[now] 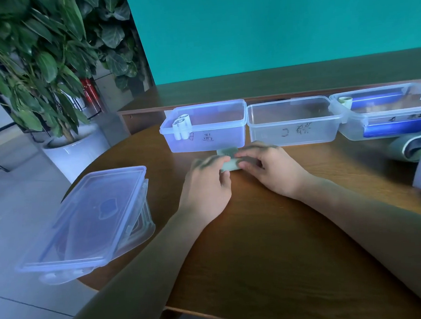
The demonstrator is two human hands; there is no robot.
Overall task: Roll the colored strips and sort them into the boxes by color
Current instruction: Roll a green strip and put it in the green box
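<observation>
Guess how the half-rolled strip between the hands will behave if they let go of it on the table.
The strip looks thin and floppy; its free end lies flat ahead of the roll, so it would probably spring partly open. As a cylinder on a smooth table, it may also roll. Both the left hand and right hand pinch it, which suggests it needs holding.

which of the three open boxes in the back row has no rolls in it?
The middle box, just beyond the hands. It looks empty, while the left box holds rolled strips in its near-left corner and the right box has a roll at its back-left.
</observation>
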